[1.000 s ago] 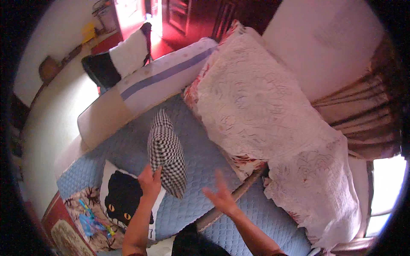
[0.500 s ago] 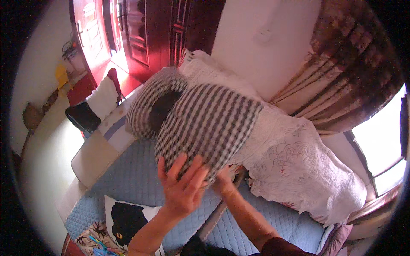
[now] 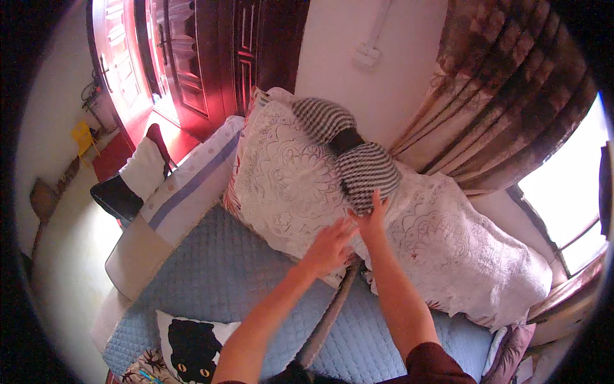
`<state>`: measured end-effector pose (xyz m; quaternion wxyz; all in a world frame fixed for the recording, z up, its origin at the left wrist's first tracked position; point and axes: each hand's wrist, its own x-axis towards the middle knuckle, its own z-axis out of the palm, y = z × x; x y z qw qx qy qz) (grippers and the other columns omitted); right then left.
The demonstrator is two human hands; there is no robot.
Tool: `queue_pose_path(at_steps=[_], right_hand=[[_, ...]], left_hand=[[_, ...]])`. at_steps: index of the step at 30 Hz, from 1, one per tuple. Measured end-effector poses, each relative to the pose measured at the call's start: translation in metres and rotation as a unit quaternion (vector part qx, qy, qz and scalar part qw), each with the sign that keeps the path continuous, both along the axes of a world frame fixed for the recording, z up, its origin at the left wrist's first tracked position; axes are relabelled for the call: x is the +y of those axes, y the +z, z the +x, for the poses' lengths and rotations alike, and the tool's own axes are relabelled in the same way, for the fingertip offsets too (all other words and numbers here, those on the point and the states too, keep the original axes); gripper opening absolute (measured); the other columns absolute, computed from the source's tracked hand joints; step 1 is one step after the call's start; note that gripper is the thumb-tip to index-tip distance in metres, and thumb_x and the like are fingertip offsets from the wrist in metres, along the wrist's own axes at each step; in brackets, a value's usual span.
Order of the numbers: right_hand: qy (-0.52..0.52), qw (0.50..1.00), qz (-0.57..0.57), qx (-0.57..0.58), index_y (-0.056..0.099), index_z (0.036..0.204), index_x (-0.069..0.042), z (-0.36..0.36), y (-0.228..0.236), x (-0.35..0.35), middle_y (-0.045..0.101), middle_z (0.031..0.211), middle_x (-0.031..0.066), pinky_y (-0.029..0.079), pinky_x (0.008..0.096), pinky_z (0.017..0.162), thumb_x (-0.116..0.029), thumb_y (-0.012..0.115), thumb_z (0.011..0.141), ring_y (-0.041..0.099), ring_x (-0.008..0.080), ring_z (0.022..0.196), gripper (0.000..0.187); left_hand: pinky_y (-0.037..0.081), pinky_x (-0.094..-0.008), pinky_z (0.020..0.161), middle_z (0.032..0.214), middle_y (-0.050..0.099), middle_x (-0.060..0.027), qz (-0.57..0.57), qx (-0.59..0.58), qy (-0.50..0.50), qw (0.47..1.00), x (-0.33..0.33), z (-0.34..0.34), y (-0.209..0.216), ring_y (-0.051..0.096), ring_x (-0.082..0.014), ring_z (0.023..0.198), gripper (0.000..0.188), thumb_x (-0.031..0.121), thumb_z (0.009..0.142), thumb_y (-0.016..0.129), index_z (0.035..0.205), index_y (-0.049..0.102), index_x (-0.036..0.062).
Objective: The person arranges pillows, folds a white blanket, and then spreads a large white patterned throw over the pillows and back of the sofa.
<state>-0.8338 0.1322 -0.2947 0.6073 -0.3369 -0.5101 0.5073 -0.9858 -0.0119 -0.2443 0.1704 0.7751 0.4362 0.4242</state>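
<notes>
A black-and-white checked cushion [image 3: 371,169] with a dark middle band leans at the back of the sofa, on a white lace-patterned cover [image 3: 294,169]. My right hand [image 3: 371,221] touches the cushion's lower end, its visible fingers stretched out. Just to its left, my left hand [image 3: 329,246] is open over the edge of the cover, fingers extended toward the right hand and holding nothing. Part of the right hand's grip side is hard to make out.
Blue quilted padding [image 3: 211,256] covers the seat, split by a brown strip [image 3: 329,313]. A black-cat cushion [image 3: 192,342] lies at lower left. Brown curtains [image 3: 505,83] hang at right, beside a window. A red door [image 3: 198,70] and a draped chair [image 3: 131,185] stand at left.
The checked cushion has moved back and right, against the wall side, baring the lace cover. My left hand has come off it and shifted right; my right hand has moved up and right.
</notes>
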Motion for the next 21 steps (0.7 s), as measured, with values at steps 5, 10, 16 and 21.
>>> queue_pose_path(at_steps=[5,10,16,21], right_hand=[[-0.056,0.948,-0.285,0.128,0.036,0.127,-0.011,-0.071,0.095,0.0,0.049,0.116,0.0123,0.048,0.0424,0.079,-0.013,0.065,0.076,0.052,0.0259,0.1,0.06],[-0.103,0.984,-0.133,0.056,0.027,0.136,-0.013,-0.06,0.129,0.032,0.043,0.126,0.0175,0.047,0.0423,0.083,-0.002,0.057,0.076,0.048,0.0288,0.108,0.068],[0.034,0.967,-0.25,-0.038,0.027,0.135,-0.011,-0.073,0.089,-0.011,0.038,0.128,0.0225,0.047,0.0402,0.083,-0.015,0.061,0.081,0.051,0.0371,0.106,0.065],[0.314,0.879,-0.098,-0.344,0.044,0.119,-0.01,0.005,-0.086,-0.134,0.054,0.104,0.0097,0.049,0.0343,0.066,-0.025,0.059,0.084,0.058,0.0247,0.08,0.041]], left_hand=[[0.037,-0.0417,0.097,0.128,0.046,-0.0174,-0.122,-0.056,0.054,0.989,-0.103,0.001,-0.099,0.045,-0.0349,0.116,0.04,0.022,0.086,0.053,0.123,0.049,0.0082],[0.041,-0.0406,0.091,0.118,0.053,-0.0172,-0.343,-0.103,0.095,0.929,-0.189,0.019,-0.114,0.051,-0.0331,0.108,0.037,0.022,0.086,0.052,0.12,0.05,0.0077],[0.045,-0.04,0.085,0.109,0.058,-0.0154,-0.452,-0.089,0.201,0.864,-0.295,0.007,-0.135,0.055,-0.0322,0.099,0.033,0.023,0.086,0.049,0.115,0.054,0.0082],[0.044,-0.0474,0.067,0.086,0.058,-0.0175,-0.512,-0.091,0.235,0.821,-0.362,0.018,-0.159,0.057,-0.0378,0.081,0.02,0.024,0.086,0.046,0.089,0.054,0.0055]])
